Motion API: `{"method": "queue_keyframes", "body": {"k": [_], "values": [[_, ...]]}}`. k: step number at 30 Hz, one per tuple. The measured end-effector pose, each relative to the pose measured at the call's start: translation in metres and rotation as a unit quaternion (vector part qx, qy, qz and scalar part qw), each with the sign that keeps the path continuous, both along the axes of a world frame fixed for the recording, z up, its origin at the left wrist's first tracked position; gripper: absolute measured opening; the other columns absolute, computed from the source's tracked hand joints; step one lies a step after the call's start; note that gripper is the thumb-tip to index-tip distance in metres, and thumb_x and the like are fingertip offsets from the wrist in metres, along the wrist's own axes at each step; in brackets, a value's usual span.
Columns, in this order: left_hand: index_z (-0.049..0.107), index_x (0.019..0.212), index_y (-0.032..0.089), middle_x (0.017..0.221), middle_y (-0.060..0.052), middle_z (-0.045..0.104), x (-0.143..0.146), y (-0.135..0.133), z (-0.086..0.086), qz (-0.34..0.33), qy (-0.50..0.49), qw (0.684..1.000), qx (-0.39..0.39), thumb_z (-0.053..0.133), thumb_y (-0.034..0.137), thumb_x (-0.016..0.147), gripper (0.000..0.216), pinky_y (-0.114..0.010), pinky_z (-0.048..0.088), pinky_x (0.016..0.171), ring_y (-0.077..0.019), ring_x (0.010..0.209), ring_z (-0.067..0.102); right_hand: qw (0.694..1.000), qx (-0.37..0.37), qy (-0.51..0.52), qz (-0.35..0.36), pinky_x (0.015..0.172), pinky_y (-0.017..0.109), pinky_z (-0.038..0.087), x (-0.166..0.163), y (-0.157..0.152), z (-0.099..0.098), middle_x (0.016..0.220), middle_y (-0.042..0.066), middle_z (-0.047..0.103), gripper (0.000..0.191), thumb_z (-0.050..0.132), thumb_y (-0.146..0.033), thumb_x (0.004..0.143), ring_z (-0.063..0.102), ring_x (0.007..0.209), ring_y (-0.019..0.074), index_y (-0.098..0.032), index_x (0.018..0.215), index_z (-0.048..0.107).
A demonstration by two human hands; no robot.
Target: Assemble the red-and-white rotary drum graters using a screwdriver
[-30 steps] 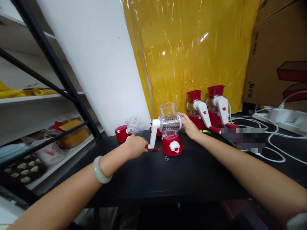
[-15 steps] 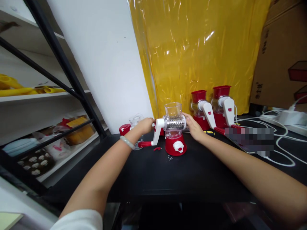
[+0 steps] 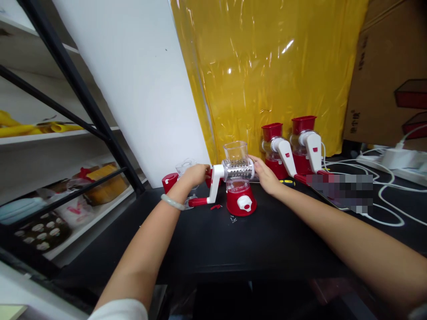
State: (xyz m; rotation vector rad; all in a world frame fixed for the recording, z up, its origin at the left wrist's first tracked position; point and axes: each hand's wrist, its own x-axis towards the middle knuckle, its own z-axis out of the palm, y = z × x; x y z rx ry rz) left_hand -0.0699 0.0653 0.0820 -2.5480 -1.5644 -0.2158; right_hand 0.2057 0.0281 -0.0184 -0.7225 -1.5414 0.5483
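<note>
A red and white rotary grater (image 3: 242, 200) stands upright on the black table, with a clear hopper and a perforated metal drum (image 3: 239, 170). My right hand (image 3: 265, 175) steadies its right side by the drum, some fingers hidden behind it. Left of the white crank (image 3: 215, 183) with its red handle, my left hand (image 3: 196, 174) is closed on a red plastic part (image 3: 209, 178), mostly hidden by the fingers and crank. A small red piece (image 3: 216, 207) and several screws (image 3: 233, 219) lie in front of the grater.
Two similar graters (image 3: 304, 144) stand at the back right. Near them are a phone-like device (image 3: 328, 195), white cables (image 3: 388, 218) and a power strip (image 3: 396, 171). A red cup-shaped part (image 3: 170, 181) and clear plastic part (image 3: 187, 165) stand left. Shelves (image 3: 60, 138) flank the table.
The red part behind the crank has shifted left with my left hand, which drew back slightly from the grater. My right hand stays on the grater. The whole view has shifted a little.
</note>
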Motion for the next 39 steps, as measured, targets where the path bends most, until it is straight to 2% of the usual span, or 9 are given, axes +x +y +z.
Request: {"method": "queue_keyframes", "body": {"k": [4,8,11,14,16,22,27,32,39], "values": [[0.06,0.096,0.021,0.086,-0.006,0.069,-0.012,-0.016,0.057,0.021,-0.173,0.977,0.125,0.055,0.021,0.084,0.013,-0.032,0.049,0.067,-0.0201,0.073,0.065,0.998,0.046,-0.005,-0.037,0.114,0.048,0.034,0.0,-0.006,0.01,0.139,0.009,0.055,0.053,0.044,-0.059,0.093,0.05,0.132,0.024,-0.026,0.134,0.052],[0.054,0.102,0.023,0.093,-0.003,0.064,0.007,-0.043,0.097,-0.124,-0.344,0.906,0.216,0.051,0.027,0.09,0.013,-0.032,0.052,0.071,-0.0165,0.077,0.064,0.976,0.178,0.047,-0.116,0.111,0.049,0.037,-0.002,-0.011,0.054,0.136,0.011,0.056,0.048,0.042,-0.055,0.095,0.051,0.129,0.0241,-0.025,0.131,0.052],[0.052,0.103,0.024,0.099,-0.004,0.063,0.033,-0.053,0.099,-0.236,-0.393,0.859,0.23,0.049,0.027,0.093,0.011,-0.034,0.052,0.082,-0.0161,0.087,0.062,0.963,0.234,0.038,-0.129,0.112,0.047,0.037,-0.009,-0.014,0.11,0.131,0.009,0.059,0.045,0.044,-0.057,0.094,0.051,0.127,0.0237,-0.027,0.124,0.057],[0.052,0.102,0.024,0.1,-0.005,0.063,0.05,-0.048,0.087,-0.299,-0.389,0.851,0.187,0.048,0.027,0.094,0.009,-0.037,0.05,0.089,-0.0172,0.093,0.061,0.981,0.181,0.032,-0.061,0.106,0.046,0.042,-0.019,-0.012,0.163,0.128,0.007,0.061,0.042,0.047,-0.06,0.09,0.054,0.124,0.0236,-0.029,0.116,0.06],[0.052,0.102,0.023,0.099,-0.006,0.063,0.053,-0.04,0.078,-0.319,-0.384,0.854,0.148,0.047,0.027,0.095,0.009,-0.039,0.05,0.09,-0.0183,0.095,0.06,0.992,0.125,0.019,-0.006,0.101,0.047,0.046,-0.025,-0.01,0.182,0.124,0.006,0.063,0.042,0.054,-0.059,0.087,0.057,0.117,0.0233,-0.029,0.116,0.061],[0.049,0.099,0.021,0.101,-0.006,0.059,0.051,-0.031,0.065,-0.354,-0.423,0.83,0.083,0.05,0.031,0.094,0.012,-0.037,0.051,0.086,-0.0181,0.095,0.06,0.99,0.023,-0.022,0.138,0.086,0.041,0.055,-0.029,-0.001,0.171,0.106,0.005,0.066,0.048,0.069,-0.05,0.08,0.065,0.093,0.0193,-0.028,0.121,0.058],[0.046,0.106,0.02,0.108,-0.007,0.056,0.063,-0.034,0.06,-0.362,-0.466,0.807,0.0,0.057,0.03,0.089,0.023,-0.035,0.054,0.082,-0.0175,0.093,0.061,0.991,0.008,-0.047,0.124,0.081,0.04,0.056,-0.019,0.002,0.158,0.101,0.005,0.065,0.044,0.072,-0.048,0.077,0.065,0.089,0.019,-0.026,0.113,0.058],[0.043,0.114,0.022,0.13,-0.012,0.047,0.068,-0.035,0.059,-0.34,-0.495,0.799,0.032,0.063,0.038,0.087,0.038,-0.037,0.054,0.086,-0.0198,0.103,0.061,0.996,0.075,-0.027,0.038,0.081,0.04,0.056,-0.013,-0.004,0.161,0.103,0.005,0.062,0.045,0.078,-0.047,0.07,0.062,0.096,0.0206,-0.024,0.1,0.054],[0.036,0.125,0.023,0.121,-0.016,0.057,0.063,-0.037,0.057,-0.285,-0.471,0.833,-0.047,0.072,0.04,0.081,0.059,-0.041,0.055,0.083,-0.0232,0.097,0.066,0.996,0.069,-0.042,0.047,0.078,0.039,0.056,-0.019,-0.004,0.159,0.101,0.005,0.06,0.047,0.077,-0.05,0.07,0.061,0.093,0.0196,-0.024,0.098,0.051]]}}
